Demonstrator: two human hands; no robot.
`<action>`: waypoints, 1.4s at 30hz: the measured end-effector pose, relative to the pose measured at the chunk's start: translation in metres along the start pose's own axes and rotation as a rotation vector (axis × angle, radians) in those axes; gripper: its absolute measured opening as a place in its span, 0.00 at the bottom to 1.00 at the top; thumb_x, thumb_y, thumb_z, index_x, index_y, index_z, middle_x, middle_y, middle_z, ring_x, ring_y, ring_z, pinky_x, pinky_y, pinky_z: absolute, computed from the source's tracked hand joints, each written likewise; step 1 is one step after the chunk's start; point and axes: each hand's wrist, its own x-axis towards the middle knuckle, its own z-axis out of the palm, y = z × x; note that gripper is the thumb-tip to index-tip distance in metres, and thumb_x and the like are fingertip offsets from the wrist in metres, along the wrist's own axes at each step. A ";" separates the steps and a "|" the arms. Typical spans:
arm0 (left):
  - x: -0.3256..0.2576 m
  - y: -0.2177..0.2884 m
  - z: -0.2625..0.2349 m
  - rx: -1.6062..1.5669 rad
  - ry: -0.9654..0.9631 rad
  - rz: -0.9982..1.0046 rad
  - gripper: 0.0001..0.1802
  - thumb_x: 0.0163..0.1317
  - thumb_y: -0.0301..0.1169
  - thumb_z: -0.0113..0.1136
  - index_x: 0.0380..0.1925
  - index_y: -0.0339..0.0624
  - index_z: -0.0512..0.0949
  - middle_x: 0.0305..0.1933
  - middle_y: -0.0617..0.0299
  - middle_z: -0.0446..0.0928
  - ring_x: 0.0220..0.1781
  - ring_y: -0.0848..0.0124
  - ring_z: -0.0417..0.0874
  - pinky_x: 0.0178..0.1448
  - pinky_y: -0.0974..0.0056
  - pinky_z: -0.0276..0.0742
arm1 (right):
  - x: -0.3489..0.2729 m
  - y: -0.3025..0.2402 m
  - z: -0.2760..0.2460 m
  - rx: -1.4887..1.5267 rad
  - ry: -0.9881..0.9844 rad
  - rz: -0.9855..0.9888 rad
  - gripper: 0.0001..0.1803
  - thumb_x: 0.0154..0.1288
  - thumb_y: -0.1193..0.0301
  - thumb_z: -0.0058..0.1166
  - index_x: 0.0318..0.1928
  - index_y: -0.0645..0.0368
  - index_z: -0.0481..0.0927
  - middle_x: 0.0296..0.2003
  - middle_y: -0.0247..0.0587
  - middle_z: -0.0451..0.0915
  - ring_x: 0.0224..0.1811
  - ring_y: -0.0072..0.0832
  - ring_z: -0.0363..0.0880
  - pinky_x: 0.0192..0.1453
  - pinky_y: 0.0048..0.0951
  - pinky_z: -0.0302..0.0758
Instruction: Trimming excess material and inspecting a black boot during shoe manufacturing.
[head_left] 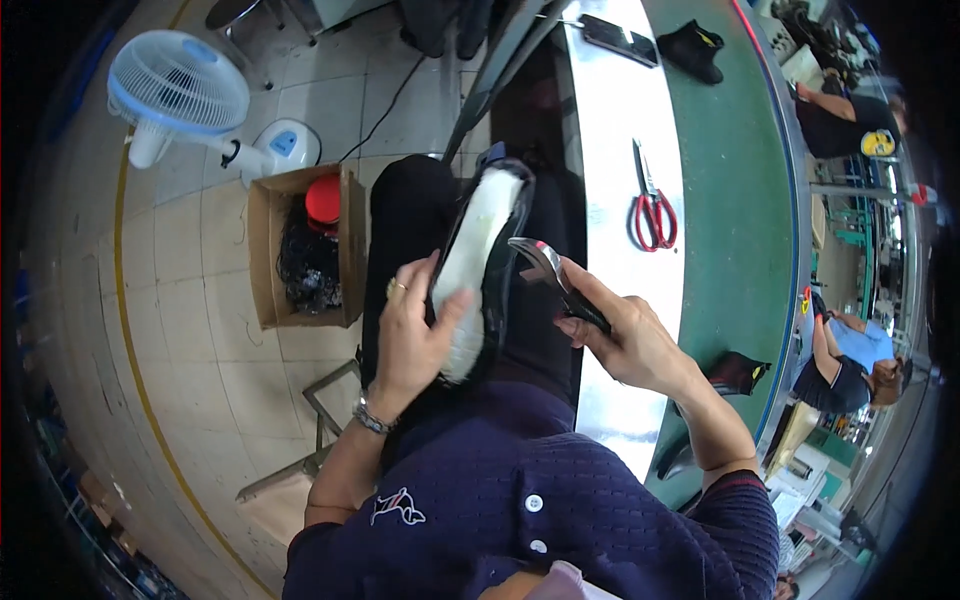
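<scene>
A black shoe [496, 300] lies bottom up over my lap, its white underside facing me and its toe end pointing away. My left hand [408, 330] grips it around its left edge, with the thumb across the white underside. My right hand [632, 338] is closed around pincers [545, 268] with a curved metal head and dark handles. The pincers' head is just right of the shoe's edge; whether it touches, I cannot tell. Red-handled scissors [653, 212] rest on the metal strip of the bench to the right, blades pointing away.
A phone [618, 40] lies at the bench's far end. Black shoe pieces [692, 52] sit on the green belt [735, 190]. On my left stand a cardboard box [262, 225] of dark scraps and a white fan [180, 85]. Other people [850, 345] work beyond the belt.
</scene>
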 end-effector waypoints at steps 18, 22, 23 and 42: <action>-0.019 -0.003 0.006 0.106 0.085 0.167 0.18 0.66 0.26 0.55 0.48 0.17 0.74 0.32 0.38 0.81 0.32 0.53 0.86 0.34 0.60 0.82 | 0.040 -0.087 0.001 -0.562 -0.442 0.081 0.36 0.70 0.73 0.48 0.74 0.47 0.49 0.24 0.50 0.79 0.25 0.41 0.81 0.34 0.42 0.77; -0.018 0.002 -0.002 -0.025 -0.005 0.017 0.22 0.67 0.27 0.56 0.58 0.26 0.71 0.34 0.41 0.81 0.33 0.56 0.86 0.37 0.63 0.81 | 0.034 -0.060 0.011 -0.451 -0.405 0.068 0.35 0.71 0.73 0.48 0.74 0.45 0.49 0.30 0.51 0.80 0.27 0.42 0.82 0.34 0.42 0.79; -0.017 0.002 -0.006 -0.088 -0.140 -0.083 0.27 0.66 0.29 0.58 0.63 0.30 0.67 0.40 0.42 0.82 0.37 0.58 0.87 0.40 0.65 0.82 | 0.031 -0.050 0.015 -0.430 -0.387 0.052 0.36 0.71 0.69 0.48 0.74 0.42 0.47 0.32 0.54 0.79 0.26 0.43 0.82 0.31 0.43 0.80; 0.044 -0.013 0.022 -1.384 -0.488 -0.682 0.46 0.61 0.38 0.65 0.74 0.48 0.50 0.60 0.60 0.72 0.56 0.74 0.76 0.60 0.67 0.74 | 0.022 -0.008 0.015 -0.353 -0.153 -0.239 0.39 0.66 0.72 0.55 0.73 0.42 0.51 0.28 0.49 0.78 0.20 0.42 0.79 0.24 0.41 0.80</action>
